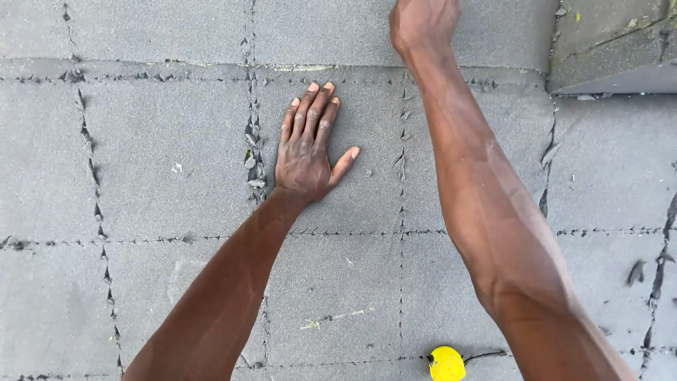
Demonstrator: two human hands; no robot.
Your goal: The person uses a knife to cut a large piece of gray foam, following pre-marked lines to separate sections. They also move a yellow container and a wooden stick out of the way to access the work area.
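The left hand (308,144) lies flat, palm down, fingers together and thumb splayed, its grip spread and holding nothing, pressed on a grey shingle roof (169,148) with ragged, worn seams. The right hand (423,25) reaches far up, arm straight; its fingers are cut off by the frame's top edge, so its grip cannot be told. A yellow round object (447,364) sits low between the arms.

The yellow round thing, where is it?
In the head view, the yellow round thing lies at the bottom edge on the grey shingles, just left of the right forearm.
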